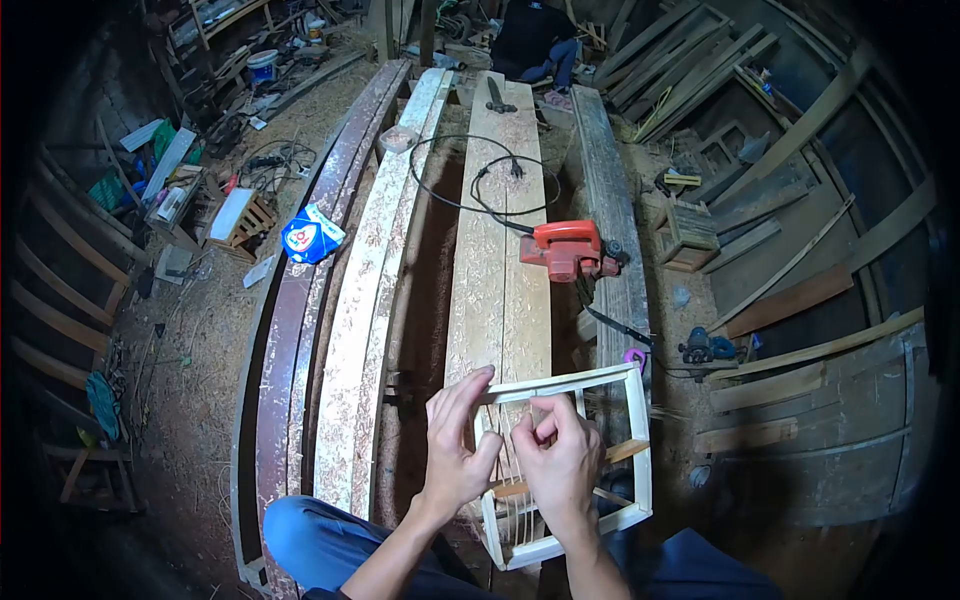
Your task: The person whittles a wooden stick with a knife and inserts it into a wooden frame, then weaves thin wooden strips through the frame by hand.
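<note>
A small box-like wooden frame point(641, 430) of pale strips stands tilted in front of me, over the planks. My left hand point(462, 445) grips its upper left corner, fingers on the outside and thumb toward the inside. My right hand point(562, 460) is inside the frame's outline, its thumb and fingertips pinched together near the top bar. Whatever lies between those fingertips is too small to make out. Several thin strands point(516, 525) run down the frame's left part, between the hands. A brown crosspiece point(627, 450) passes behind my right hand.
A red power planer point(568, 250) with a looped black cable point(412, 165) lies on the shaving-covered planks point(480, 270). A blue packet point(310, 238) sits on the left beam. Another person point(533, 40) is at the far end. A blue power tool point(705, 346) rests at right.
</note>
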The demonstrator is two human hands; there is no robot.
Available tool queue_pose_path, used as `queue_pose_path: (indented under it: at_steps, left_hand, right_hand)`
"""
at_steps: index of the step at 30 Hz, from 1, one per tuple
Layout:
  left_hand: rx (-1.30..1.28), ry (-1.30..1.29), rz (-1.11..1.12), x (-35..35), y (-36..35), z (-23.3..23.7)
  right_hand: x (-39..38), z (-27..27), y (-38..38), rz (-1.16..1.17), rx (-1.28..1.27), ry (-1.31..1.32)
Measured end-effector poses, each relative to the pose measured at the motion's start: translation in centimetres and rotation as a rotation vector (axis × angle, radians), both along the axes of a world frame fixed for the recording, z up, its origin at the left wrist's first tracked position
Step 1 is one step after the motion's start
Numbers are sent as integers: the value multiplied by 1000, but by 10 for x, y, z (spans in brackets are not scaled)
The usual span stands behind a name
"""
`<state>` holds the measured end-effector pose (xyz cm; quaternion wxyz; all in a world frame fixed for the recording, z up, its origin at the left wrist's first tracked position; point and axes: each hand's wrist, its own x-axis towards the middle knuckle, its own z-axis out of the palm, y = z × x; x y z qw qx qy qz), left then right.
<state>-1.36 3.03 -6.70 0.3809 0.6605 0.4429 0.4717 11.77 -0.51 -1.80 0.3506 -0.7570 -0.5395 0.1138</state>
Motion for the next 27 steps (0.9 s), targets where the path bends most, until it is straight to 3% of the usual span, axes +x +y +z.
queue_pose_path:
  at_steps: [27]
  left_hand:
    - [20,73,78,3,-4,7]
  right_hand:
    - [3,-2,6,82,12,58]
